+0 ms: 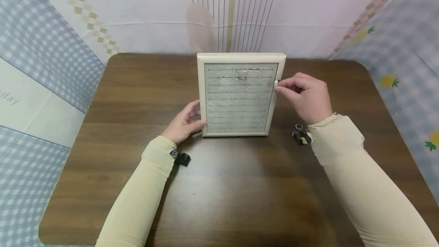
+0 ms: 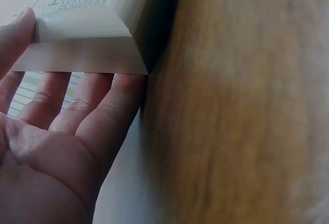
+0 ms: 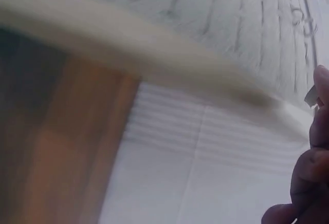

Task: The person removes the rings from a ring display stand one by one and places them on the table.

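Note:
A ring display frame (image 1: 236, 111) with a pale wooden border and a grey slotted pad stands upright on the table. Its lower left side is gripped by my left hand (image 1: 183, 125), thumb (image 2: 19, 36) on the front and fingers along the side and behind. Near the pad's top, silver rings (image 1: 242, 74) sit in the slots. Beside the frame's upper right edge, my right hand (image 1: 308, 96) pinches a small silvery ring (image 1: 276, 83) between thumb and fingertips; the right wrist view shows only a sliver of this ring (image 3: 311, 97), mostly hidden by the fingers.
On the brown wooden table (image 1: 233, 193), a loose ring (image 1: 298, 126) lies below the right hand. Another ring-like edge (image 1: 294, 134) shows by the black wrist device (image 1: 302, 138). A patterned white cloth (image 1: 147, 14) hangs behind the table, with checked cloth at both sides.

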